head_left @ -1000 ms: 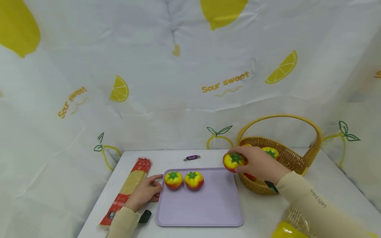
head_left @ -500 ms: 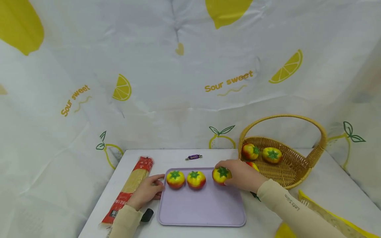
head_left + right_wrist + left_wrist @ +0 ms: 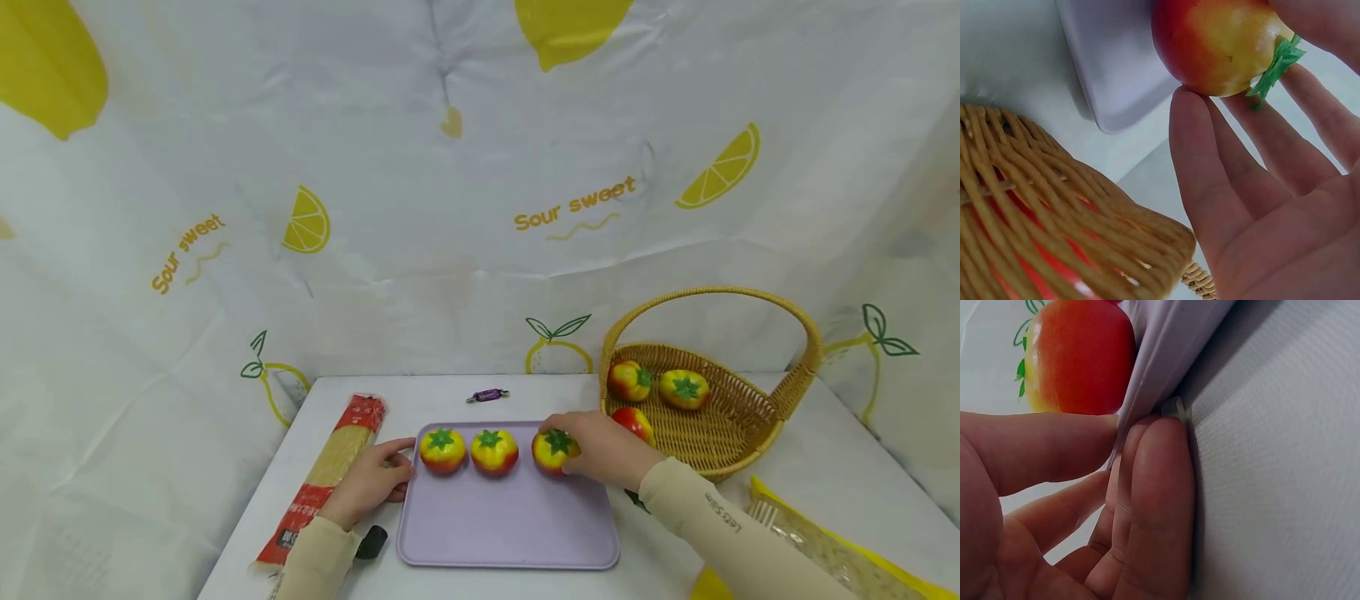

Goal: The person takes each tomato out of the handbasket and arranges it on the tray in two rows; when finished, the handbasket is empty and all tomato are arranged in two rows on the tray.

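Passage is free over the near half of the tray (image 3: pixel 510 525), while three fruits (image 3: pixel 494 457) obstruct its far side.

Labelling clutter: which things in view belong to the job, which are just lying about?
Likely job: right hand, the gripped fruit, lilac tray, left hand at its rim, two tray fruits, basket, three basket fruits.

Likely lying about: red packet, purple wrapped item, yellow packet.
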Motion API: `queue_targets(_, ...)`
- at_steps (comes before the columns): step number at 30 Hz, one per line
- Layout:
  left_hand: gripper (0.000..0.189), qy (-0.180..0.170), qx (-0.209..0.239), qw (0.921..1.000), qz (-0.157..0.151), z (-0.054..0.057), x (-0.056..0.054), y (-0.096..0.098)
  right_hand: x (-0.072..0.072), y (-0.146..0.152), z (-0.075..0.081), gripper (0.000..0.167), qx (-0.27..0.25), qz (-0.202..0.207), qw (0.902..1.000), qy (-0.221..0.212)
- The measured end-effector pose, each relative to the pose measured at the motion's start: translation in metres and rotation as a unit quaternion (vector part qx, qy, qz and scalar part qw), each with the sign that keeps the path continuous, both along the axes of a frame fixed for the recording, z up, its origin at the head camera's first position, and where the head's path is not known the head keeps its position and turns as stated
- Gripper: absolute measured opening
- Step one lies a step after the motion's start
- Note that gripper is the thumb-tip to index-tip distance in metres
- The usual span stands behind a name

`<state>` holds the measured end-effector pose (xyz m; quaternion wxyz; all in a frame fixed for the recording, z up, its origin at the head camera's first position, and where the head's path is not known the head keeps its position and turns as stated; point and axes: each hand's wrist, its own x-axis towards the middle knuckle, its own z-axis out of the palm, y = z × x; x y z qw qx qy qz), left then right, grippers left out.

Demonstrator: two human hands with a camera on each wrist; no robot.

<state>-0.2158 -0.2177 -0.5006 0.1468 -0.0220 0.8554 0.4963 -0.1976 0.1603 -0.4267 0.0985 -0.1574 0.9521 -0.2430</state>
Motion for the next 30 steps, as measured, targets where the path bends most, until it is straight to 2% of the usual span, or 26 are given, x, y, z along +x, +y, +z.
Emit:
queue_targets(9,0.053,0.002,0.006,1.0,0.001,0.0002,0.0023,-0.002,-0.001,-0.0027,-0.0002,0.045,0.002,0.002,1.0,-0.003)
queue_targets(15,0.054,-0.002,0.006,1.0,-0.001,-0.0009,0.0008,-0.0014,-0.0004,-0.0028,0.0006,0.046,0.004,-0.005,0.9999,-0.014)
queue_targets(30,0.054,-0.004,0.007,1.0,0.001,-0.0027,0.0001,-0.0018,0.0,-0.0003,0.0041,0.05,0.006,-0.007,0.9999,-0.011)
